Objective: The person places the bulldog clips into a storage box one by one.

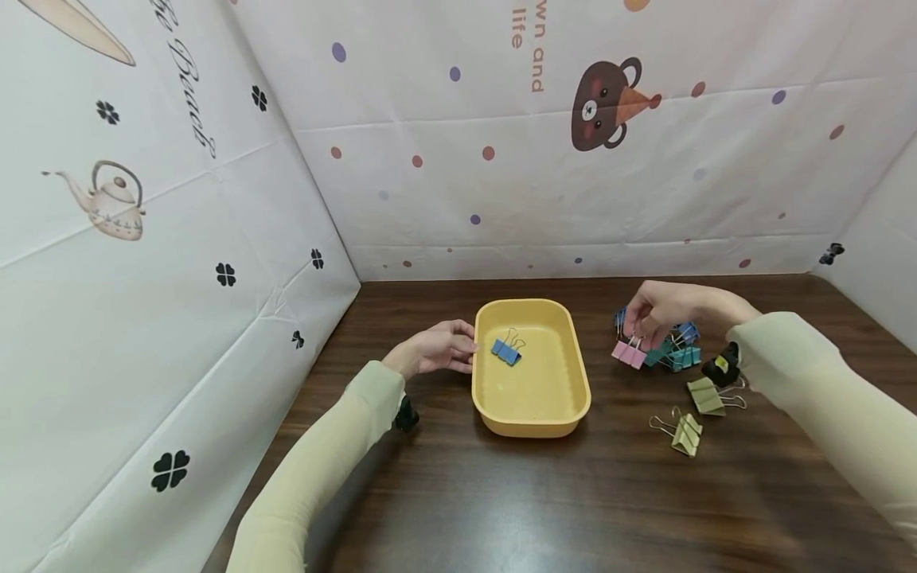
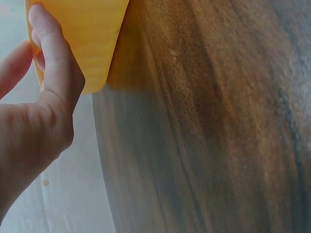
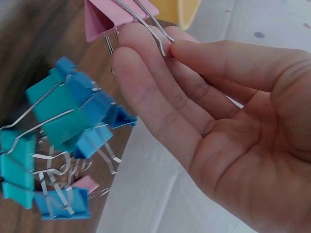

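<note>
My left hand (image 1: 442,348) is at the left side of a yellow tray (image 1: 532,430), with fingers on both sides of its rim in the left wrist view. Inside the tray lies one blue binder clip (image 1: 506,352). My right hand (image 1: 661,312) pinches a pink binder clip (image 1: 628,354) by its wire handles, between thumb and fingertips. The right wrist view shows this clip over the table, beside a heap of teal binder clips (image 3: 56,116) and blue binder clips (image 3: 63,204). Part of another pink clip (image 3: 86,184) shows in the heap.
Two olive-yellow binder clips, a nearer one (image 1: 686,435) and a farther one (image 1: 707,396), lie on the dark wooden table (image 1: 458,501) below my right wrist. A white printed sheet (image 1: 458,199) rises behind the table, with another along the left side.
</note>
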`<state>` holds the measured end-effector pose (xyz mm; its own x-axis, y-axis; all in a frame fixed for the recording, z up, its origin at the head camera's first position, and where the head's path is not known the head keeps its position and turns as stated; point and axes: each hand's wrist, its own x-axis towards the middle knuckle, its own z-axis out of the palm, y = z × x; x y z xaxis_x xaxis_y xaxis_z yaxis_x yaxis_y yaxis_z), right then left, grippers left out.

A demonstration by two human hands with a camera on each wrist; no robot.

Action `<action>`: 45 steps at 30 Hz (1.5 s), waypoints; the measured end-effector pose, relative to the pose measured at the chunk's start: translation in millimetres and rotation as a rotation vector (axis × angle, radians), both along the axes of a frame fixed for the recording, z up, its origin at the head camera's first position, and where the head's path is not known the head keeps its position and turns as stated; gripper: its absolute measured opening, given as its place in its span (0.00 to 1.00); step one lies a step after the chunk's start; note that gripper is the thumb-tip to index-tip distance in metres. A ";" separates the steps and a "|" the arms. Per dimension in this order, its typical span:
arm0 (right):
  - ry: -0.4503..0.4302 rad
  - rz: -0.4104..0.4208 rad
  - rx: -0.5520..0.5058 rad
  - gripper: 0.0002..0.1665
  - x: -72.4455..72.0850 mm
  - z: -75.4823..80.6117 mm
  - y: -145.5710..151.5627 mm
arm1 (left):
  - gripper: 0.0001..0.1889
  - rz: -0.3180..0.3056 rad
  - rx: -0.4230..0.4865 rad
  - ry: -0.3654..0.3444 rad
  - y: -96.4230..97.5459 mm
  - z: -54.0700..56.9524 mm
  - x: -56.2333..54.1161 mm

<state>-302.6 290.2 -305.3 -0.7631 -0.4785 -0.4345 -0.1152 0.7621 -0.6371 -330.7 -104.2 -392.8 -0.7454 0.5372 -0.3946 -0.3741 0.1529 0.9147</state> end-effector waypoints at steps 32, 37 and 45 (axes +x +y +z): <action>0.069 -0.030 -0.194 0.15 -38.2 11.7 -70.2 | 0.20 -0.004 0.009 -0.011 0.0 -4.1 -2.2; 0.091 -0.019 -0.199 0.14 -42.3 8.7 -81.8 | 0.21 -0.003 0.013 -0.011 -0.3 -4.4 -2.5; 0.114 -0.035 -0.204 0.14 -46.0 2.7 -97.3 | 0.21 -0.002 0.011 0.001 0.2 -3.7 -1.6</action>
